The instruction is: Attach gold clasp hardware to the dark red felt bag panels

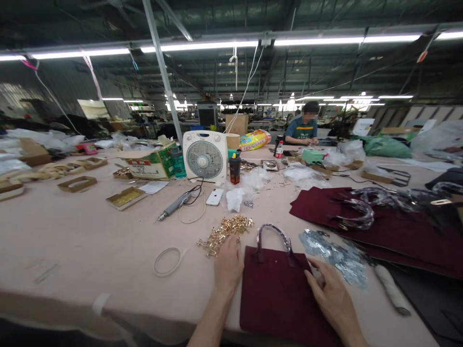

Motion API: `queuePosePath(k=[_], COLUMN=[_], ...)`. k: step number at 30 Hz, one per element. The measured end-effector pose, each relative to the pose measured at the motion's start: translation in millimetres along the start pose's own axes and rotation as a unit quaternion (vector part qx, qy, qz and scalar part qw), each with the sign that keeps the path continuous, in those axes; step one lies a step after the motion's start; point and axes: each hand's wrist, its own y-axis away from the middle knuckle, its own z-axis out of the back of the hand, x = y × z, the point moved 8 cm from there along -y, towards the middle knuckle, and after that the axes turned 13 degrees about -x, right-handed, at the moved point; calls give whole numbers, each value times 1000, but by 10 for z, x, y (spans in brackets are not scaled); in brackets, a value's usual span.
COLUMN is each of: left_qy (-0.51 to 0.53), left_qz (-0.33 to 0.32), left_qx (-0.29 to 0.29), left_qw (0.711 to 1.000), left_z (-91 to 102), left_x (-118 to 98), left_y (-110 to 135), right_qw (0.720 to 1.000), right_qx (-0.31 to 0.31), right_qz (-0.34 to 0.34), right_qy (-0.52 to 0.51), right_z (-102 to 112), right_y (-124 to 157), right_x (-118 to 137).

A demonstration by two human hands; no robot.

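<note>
A burgundy bag panel (pixel 277 294) lies flat in front of me, its plastic-wrapped handle (pixel 274 230) pointing away. At its left edge, my left hand (pixel 228 264) reaches to the near side of a pile of gold-coloured metal fittings (pixel 231 226). The left fingers are bent together, and what they pinch is hidden. My right hand (pixel 333 291) grips the panel's right edge, thumb on top and fingers beyond the edge. Something small and greyish shows between that thumb and forefinger. Thin silver metal plates (pixel 336 255) are heaped just past the right hand.
More burgundy panels (pixel 383 226) with wrapped handles are stacked at right, near a wrapped tool handle (pixel 391 289). Further back are a corded electric screwdriver (pixel 175 206), a phone (pixel 214 197), a box fan (pixel 205 156) and a dark bottle (pixel 235 168). A tape ring (pixel 167 261) lies left. A co-worker (pixel 303 126) sits opposite.
</note>
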Motion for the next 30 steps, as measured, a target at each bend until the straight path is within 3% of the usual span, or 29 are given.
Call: queuePosePath(k=[9, 17, 21, 24, 27, 30], left_qy=[-73, -33, 31, 136, 269, 366], left_qz=[15, 13, 6, 24, 64, 125], left_qx=[20, 5, 5, -13, -35, -16], left_qw=[997, 999, 999, 990, 960, 922], left_z=[-78, -78, -24, 47, 88, -9], left_x=[9, 26, 34, 46, 13, -118], left_y=[-95, -74, -90, -98, -51, 79], right_qw=[999, 999, 999, 998, 998, 997], right_qx=[23, 37, 36, 32, 30, 30], right_qz=[-25, -30, -39, -45, -50, -56], right_qy=[-12, -14, -11, -20, -28, -35], right_z=[-70, -86, -74, -55, -48, -44], right_y=[33, 46, 41, 29, 11, -1], right_x=[-54, -52, -55, -35, -18, -12])
